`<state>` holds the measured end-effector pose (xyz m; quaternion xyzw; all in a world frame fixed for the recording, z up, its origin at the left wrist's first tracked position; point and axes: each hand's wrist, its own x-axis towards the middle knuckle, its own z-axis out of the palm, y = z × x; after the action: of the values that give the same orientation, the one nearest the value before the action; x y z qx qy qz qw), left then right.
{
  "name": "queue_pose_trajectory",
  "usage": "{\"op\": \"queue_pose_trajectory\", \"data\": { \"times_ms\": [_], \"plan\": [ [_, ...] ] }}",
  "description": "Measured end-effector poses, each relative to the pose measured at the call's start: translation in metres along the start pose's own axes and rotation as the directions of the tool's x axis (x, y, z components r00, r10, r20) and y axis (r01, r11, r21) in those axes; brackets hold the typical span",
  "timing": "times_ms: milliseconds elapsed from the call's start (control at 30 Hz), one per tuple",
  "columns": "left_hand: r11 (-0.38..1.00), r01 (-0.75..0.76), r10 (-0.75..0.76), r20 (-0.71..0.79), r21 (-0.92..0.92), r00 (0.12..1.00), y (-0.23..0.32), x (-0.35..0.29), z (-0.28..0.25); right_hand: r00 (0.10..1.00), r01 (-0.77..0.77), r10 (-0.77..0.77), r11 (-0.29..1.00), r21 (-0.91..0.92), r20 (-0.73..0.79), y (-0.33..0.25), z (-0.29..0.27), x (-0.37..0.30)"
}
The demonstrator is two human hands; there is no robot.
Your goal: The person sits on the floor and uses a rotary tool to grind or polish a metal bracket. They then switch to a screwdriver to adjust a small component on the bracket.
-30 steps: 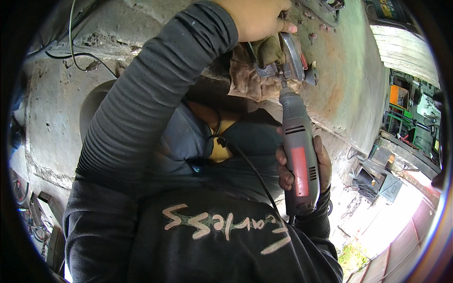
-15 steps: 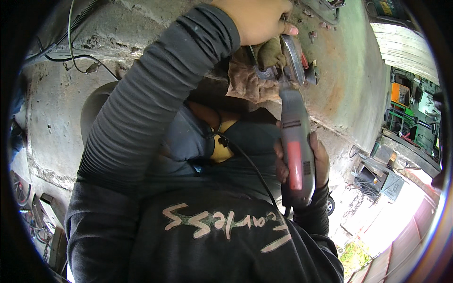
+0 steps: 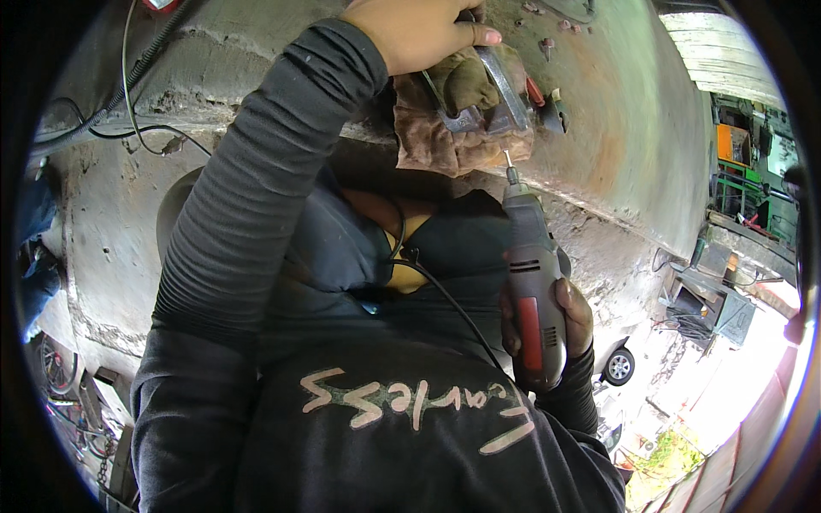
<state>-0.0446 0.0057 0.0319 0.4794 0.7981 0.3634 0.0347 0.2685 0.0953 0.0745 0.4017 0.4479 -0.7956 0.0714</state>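
My left hand (image 3: 421, 32) reaches far out and is closed on the upper end of a U-shaped metal piece (image 3: 505, 92). Its thumb presses along one arm of the piece; the other fingers are partly hidden. Between the metal arms lies a bundled olive cloth (image 3: 470, 84), with a brown crumpled cloth (image 3: 426, 147) underneath. In my right hand (image 3: 575, 316) is a grey and red corded rotary tool (image 3: 530, 282), pointing away from me. Its thin bit (image 3: 508, 159) stops short of the metal piece, apart from it.
Beside the cloth lie a red-handled item (image 3: 535, 91) and a dark metal scrap (image 3: 556, 113) on the worn concrete ledge (image 3: 624, 137). The tool's black cord (image 3: 457, 308) crosses my lap. More cables (image 3: 128, 128) run at the far left. Several small bits (image 3: 547, 44) sit at the back.
The rotary tool has drawn back toward me, its tip leaving the metal piece. My left hand and the metal piece now appear farther left and higher in view.
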Motion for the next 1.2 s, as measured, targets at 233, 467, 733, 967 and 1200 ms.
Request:
{"op": "queue_pose_trajectory", "data": {
  "times_ms": [233,467,733,967,1200],
  "plan": [
    [0.991,0.065,-0.074,0.08,0.116,0.994,0.002,0.004,0.0,0.998,-0.029,0.024,0.996,0.079,0.058,-0.007,0.003,0.015],
    [0.996,0.019,-0.022,0.03,0.088,0.999,0.004,-0.004,-0.002,0.998,-0.049,0.04,0.984,0.174,0.055,-0.013,0.013,0.026],
    [0.996,0.019,-0.019,-0.001,0.085,1.0,0.007,-0.007,0.0,0.992,-0.089,0.067,0.972,0.218,0.108,-0.012,0.011,0.027],
    [0.995,0.022,-0.023,0.012,0.097,1.0,0.003,0.0,0.0,0.984,-0.082,0.037,0.962,0.259,0.172,-0.011,0.01,0.024],
    [0.998,0.034,-0.035,0.028,0.061,0.999,0.004,-0.005,0.001,0.99,-0.079,0.045,0.965,0.25,0.137,-0.01,0.01,0.026]
  ]
}}
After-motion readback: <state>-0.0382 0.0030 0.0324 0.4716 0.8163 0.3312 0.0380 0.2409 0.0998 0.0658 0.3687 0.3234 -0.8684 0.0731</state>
